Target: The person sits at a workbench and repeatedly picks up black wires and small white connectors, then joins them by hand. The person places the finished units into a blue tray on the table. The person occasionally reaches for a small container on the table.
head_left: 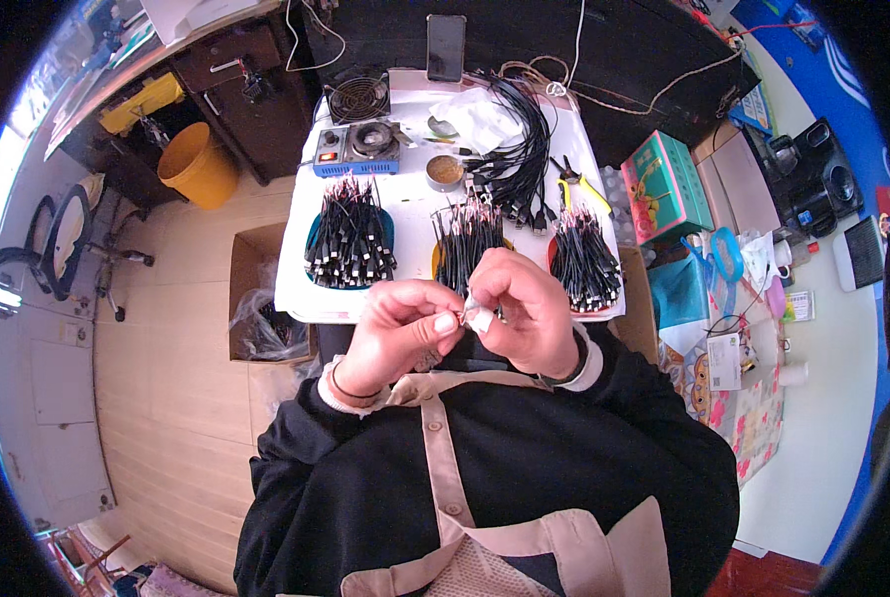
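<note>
Left hand [405, 333] and right hand [527, 313] are meeting fingertip to fingertip just before the near edge of the white surface [420, 214]. The left hand is closing its thumb and forefinger on a thin reddish wire [462, 316], which is sitting in the narrow space between the two hands. The right hand is curling its fingers inward, thumb and forefinger almost together and a white wrap [480, 320] showing near their tips; whether it is gripping the wire too, I cannot tell.

Just beyond the hands, a middle bundle of black cables [468, 239] is standing in a yellow tray [435, 261]. To the left of it, another bundle [350, 239] is filling a blue tray [389, 234], and to the right of the hands a third bundle [584, 264] is leaning in a red tray [552, 254].

Farther beyond the hands, a round tin [445, 171] is resting near the surface's middle, with a blue device [355, 159] sitting to its left. Long black cables [525, 149] are trailing to the tin's right, and yellow-handled pliers [592, 191] are lying beside them. A dark phone [445, 48] is standing at the far edge.
</note>
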Demonstrator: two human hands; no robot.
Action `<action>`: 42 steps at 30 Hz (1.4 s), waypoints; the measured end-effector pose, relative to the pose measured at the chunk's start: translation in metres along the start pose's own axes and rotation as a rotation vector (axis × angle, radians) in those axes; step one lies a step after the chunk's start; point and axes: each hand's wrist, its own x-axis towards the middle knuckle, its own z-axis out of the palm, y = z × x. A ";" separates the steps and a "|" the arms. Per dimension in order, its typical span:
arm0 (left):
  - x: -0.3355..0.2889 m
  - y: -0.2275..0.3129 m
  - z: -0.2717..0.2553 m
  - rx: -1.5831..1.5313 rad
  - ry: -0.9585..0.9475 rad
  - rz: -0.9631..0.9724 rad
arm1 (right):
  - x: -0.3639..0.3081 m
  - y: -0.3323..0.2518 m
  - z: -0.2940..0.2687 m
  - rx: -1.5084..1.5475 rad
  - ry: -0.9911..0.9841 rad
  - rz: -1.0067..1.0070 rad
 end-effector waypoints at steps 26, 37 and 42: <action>0.044 0.004 0.012 1.309 0.246 0.488 | 0.003 0.035 -0.039 -0.328 0.178 0.069; 0.131 0.001 -0.035 1.494 0.285 0.269 | -0.030 0.060 -0.068 -0.273 0.152 0.284; 0.194 -0.029 -0.099 1.667 0.139 0.210 | -0.037 0.069 -0.071 -0.222 0.075 0.299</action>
